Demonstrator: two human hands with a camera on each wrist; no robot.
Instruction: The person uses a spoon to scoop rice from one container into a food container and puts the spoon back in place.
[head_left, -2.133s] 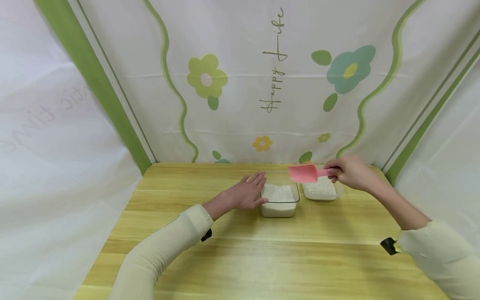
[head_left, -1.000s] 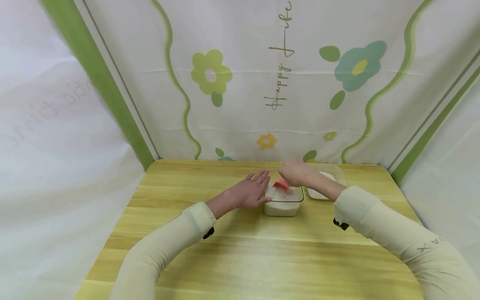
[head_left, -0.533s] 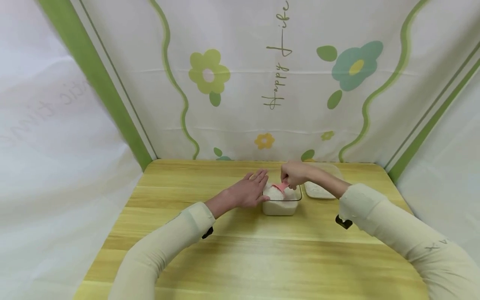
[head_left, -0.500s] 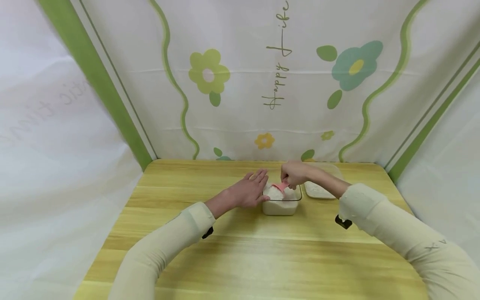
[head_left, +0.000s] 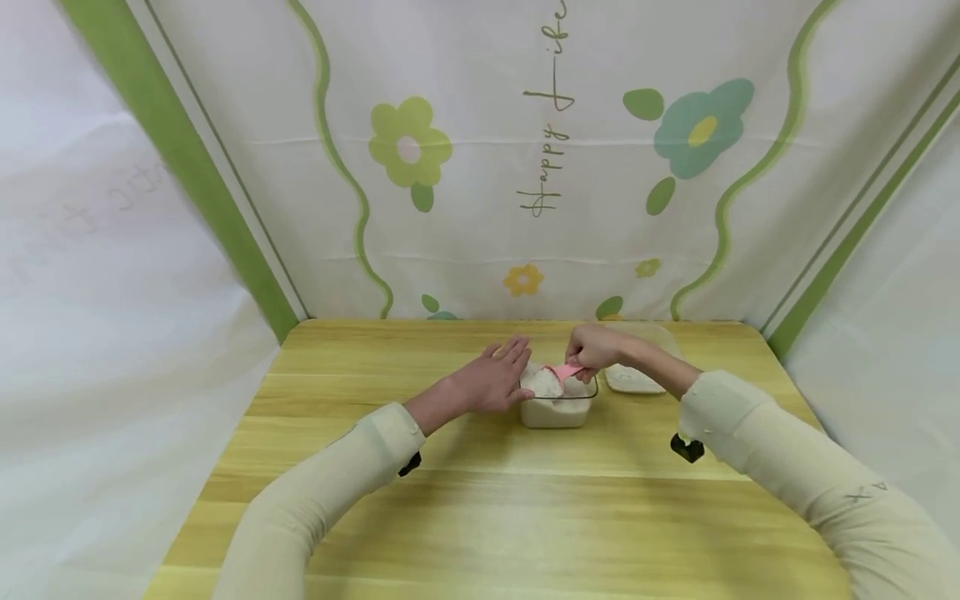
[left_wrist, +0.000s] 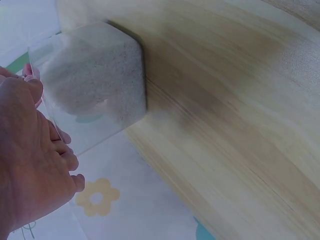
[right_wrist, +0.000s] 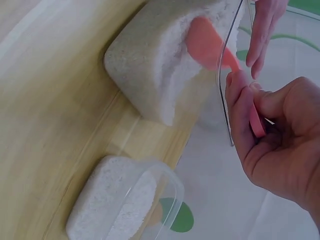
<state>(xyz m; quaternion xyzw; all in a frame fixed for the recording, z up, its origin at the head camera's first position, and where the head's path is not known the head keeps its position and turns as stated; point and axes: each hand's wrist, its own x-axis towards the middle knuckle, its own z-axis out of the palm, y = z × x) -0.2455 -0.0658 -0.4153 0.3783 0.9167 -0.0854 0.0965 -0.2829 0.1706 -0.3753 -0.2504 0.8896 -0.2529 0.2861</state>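
A clear rectangular container (head_left: pixel 553 416) with a dark-looking rim holds white powder, like flour. My left hand (head_left: pixel 489 382) lies along its left side with fingers extended and thumb at the rim; in the left wrist view, its fingers (left_wrist: pixel 65 156) touch the clear wall. My right hand (head_left: pixel 595 348) grips the handle of a pink scoop (right_wrist: pixel 204 42). The scoop's bowl is inside the container, heaped with white powder (head_left: pixel 543 382). A hollow shows in the powder beside the scoop.
Just right of the container stands a second, lower translucent container (head_left: pixel 636 382) with white powder in it, partly hidden by my right forearm. Both stand on a wooden table (head_left: pixel 480 517), near its back edge. A patterned curtain (head_left: pixel 480 167) hangs behind, with white sheets at both sides.
My right hand has brought the scoop left, from over the second container down into the first. The scoop has filled with powder and lifted slightly. My left hand has stayed at the container.
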